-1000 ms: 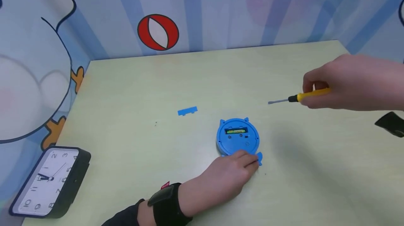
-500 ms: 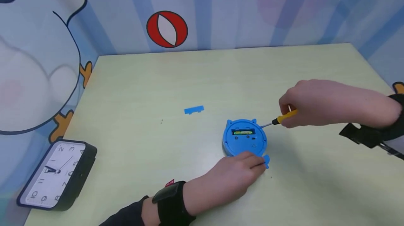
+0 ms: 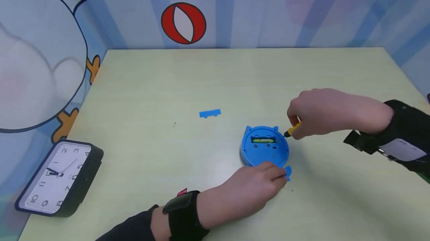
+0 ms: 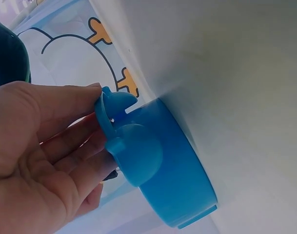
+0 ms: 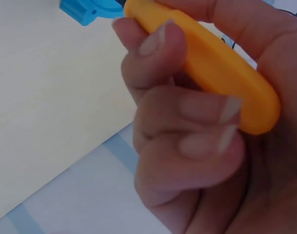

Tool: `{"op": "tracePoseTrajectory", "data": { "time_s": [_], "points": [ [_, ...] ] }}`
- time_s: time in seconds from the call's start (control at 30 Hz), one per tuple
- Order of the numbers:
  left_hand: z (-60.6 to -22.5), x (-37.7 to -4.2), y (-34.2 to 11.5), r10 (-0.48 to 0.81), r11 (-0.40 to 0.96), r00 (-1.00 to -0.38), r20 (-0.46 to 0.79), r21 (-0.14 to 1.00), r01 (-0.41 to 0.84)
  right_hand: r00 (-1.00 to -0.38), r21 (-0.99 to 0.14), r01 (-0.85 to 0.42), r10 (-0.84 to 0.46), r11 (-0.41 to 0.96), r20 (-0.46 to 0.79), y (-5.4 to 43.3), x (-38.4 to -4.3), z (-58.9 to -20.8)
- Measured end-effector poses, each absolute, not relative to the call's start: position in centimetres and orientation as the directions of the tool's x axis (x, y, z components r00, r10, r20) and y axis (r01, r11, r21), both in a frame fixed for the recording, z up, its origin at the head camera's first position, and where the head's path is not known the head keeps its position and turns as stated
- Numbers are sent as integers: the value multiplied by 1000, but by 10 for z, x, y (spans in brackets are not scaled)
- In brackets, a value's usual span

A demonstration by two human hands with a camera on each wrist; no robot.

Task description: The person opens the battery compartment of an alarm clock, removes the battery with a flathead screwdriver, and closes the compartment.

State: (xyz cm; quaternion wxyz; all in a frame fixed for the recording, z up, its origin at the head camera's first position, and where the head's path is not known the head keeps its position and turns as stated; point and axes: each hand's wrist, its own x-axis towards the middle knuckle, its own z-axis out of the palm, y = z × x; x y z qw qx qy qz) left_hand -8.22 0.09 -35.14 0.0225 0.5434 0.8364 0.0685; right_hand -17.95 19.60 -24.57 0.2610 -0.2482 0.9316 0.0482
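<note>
A round blue alarm clock (image 3: 254, 155) lies on the table with its back up and its battery slot uncovered, a green battery (image 3: 263, 140) inside. My left hand (image 3: 246, 188) grips its top part; the left wrist view has thumb and fingers pinching the handle between two rounded bells (image 4: 138, 151). In my right hand (image 3: 319, 112) is a yellow-handled screwdriver (image 5: 221, 63), fingers curled round the handle. Its black collar stands at the clock's upper right edge. The shaft and tip cannot be made out there, so contact is unclear.
A small blue battery cover (image 3: 209, 113) lies on the table (image 3: 151, 84) left of and beyond the clock. A dark-framed clock (image 3: 60, 177) leans at the left edge. Printed walls (image 3: 248, 9) border the table at the back and sides.
My right hand has brought the screwdriver leftward and down from the right, up to the alarm clock's edge. The left hand keeps its grip. The head view has shifted slightly.
</note>
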Motion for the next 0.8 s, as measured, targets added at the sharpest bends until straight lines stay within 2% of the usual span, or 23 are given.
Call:
{"op": "tracePoseTrajectory", "data": {
  "time_s": [0.27, 0.6, 0.8],
  "points": [
    [-349, -78, 2, 917, 386, -394, 59, 113, 915, -693, -70, -517, -465, 853, -551, 190, -182, -241],
    [-346, -71, -1, 926, 370, -376, 44, 109, 923, -668, -94, -519, -472, 850, -575, 208, -174, -270],
    [-344, -69, -6, 921, 379, -383, 68, 66, 923, -700, -75, -519, -474, 852, -534, 205, -166, -275]
  ]
}}
